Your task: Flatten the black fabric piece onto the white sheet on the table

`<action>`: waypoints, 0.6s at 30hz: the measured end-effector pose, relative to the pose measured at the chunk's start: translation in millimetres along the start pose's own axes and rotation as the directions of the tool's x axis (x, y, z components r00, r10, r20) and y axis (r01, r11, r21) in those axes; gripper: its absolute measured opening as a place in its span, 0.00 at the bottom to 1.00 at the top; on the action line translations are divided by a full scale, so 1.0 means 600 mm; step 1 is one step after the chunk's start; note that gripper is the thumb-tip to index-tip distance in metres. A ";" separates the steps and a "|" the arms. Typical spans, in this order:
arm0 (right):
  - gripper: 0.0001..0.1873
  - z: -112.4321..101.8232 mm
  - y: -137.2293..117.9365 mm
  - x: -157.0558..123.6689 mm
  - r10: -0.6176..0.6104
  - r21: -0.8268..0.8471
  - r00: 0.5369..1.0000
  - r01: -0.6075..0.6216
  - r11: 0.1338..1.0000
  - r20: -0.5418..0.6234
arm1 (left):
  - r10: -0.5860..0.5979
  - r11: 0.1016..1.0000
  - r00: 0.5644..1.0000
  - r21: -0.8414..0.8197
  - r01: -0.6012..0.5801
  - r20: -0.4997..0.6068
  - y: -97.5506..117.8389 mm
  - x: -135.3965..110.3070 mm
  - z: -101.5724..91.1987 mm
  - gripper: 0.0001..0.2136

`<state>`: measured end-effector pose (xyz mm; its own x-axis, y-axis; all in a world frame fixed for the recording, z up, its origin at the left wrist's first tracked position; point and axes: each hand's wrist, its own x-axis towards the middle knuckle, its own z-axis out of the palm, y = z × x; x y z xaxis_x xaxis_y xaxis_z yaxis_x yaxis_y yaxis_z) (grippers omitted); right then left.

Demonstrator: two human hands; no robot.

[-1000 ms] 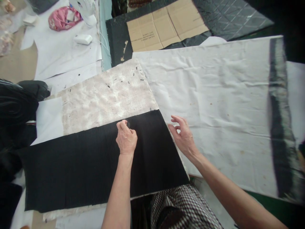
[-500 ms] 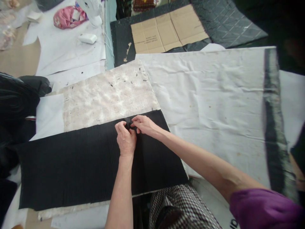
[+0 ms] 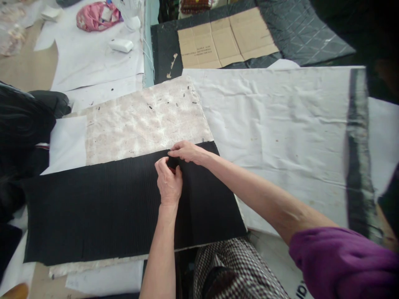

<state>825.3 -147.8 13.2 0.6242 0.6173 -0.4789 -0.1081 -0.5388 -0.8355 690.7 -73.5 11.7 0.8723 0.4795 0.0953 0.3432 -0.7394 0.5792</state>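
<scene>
Black strips of fabric-like material point(image 3: 93, 207) lie edge to edge, forming a dark sheet over a stained pale padded board point(image 3: 140, 120). My left hand point(image 3: 169, 180) rests over the sheet near its far edge, fingers curled toward the thumb. Something dark shows in the gap of that hand, but it blends with the sheet behind. Just beyond, my right hand point(image 3: 188, 151) has its fingertips pinched together at the sheet's far edge, on what looks like the end of a black strip. The held part is mostly hidden.
Wrinkled white cloth point(image 3: 274, 141) with a dark band covers the right side. Cardboard point(image 3: 227, 37) lies on black sheeting behind. At back left are a pink bag point(image 3: 98, 16) and a white device point(image 3: 121, 45). A black bundle point(image 3: 23, 112) stands at the left.
My right hand has moved up to the sheet's far edge, away from my left hand. A dark piece seen raised between the hands no longer shows there. The view has shifted slightly.
</scene>
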 end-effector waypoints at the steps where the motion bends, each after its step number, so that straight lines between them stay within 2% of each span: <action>1: 0.09 -0.002 0.000 0.005 -0.043 -0.134 0.999 0.041 0.990 -0.012 | 0.002 1.000 1.000 0.001 -0.002 0.005 0.000 -0.006 -0.006 0.17; 3: 0.11 -0.005 0.000 0.015 -0.106 -0.315 0.994 0.096 0.944 -0.016 | 0.017 1.000 1.000 0.014 -0.017 0.016 -0.004 -0.023 -0.022 0.16; 7: 0.14 -0.004 0.008 0.027 -0.102 -0.439 0.995 0.097 0.893 0.011 | 0.070 0.995 0.995 0.062 -0.074 0.064 -0.028 -0.078 -0.055 0.13; 10: 0.12 0.003 0.018 0.027 -0.122 -0.493 0.992 0.120 0.862 0.028 | 0.082 0.990 0.993 0.107 -0.091 0.089 -0.054 -0.130 -0.072 0.13; 13: 0.12 0.012 0.033 0.023 -0.221 -0.549 0.975 0.195 0.813 0.019 | 0.090 0.986 0.992 0.135 -0.101 0.086 -0.077 -0.178 -0.080 0.14; 15: 0.12 0.018 0.043 0.018 -0.286 -0.557 0.958 0.242 0.795 0.007 | 0.100 0.982 0.991 0.155 -0.112 0.088 -0.086 -0.203 -0.081 0.15; 18: 0.11 0.024 0.052 0.008 -0.316 -0.546 0.949 0.257 0.797 -0.014 | 0.102 0.974 0.990 0.191 -0.120 0.099 -0.091 -0.227 -0.078 0.15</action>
<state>813.7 -153.4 -19.0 0.6369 0.7479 -0.1871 0.4967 -0.5837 -0.6423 536.8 -76.5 5.2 0.9330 0.3524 0.0733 0.2966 -0.8680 0.3981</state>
